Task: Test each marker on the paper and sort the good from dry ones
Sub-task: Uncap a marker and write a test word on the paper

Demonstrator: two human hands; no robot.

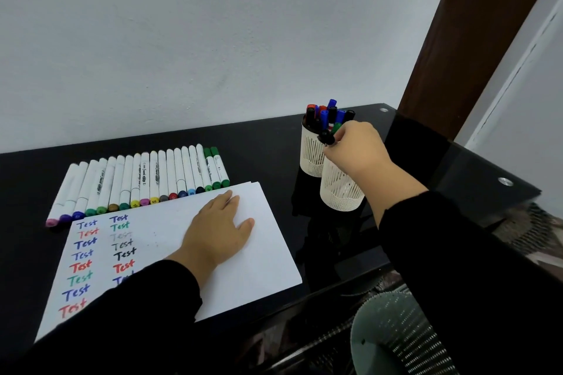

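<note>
The left hand lies flat, fingers straight, on the white paper near the table's front edge. The right hand pinches a black marker over the two white cups by the right edge. A row of markers lies behind the paper.

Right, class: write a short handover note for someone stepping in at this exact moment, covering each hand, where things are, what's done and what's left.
Left hand: flat on the paper, holding it still.
Right hand: grip closed on a black-capped marker over the cups.
Far cup holds capped markers; the near cup shows none from here.
A row of markers lies behind the paper.
Done: two columns of "Test" words on the paper, one very faint.
Left: the row, if those are the untested ones; which cup means good or dry is unclear.
</note>
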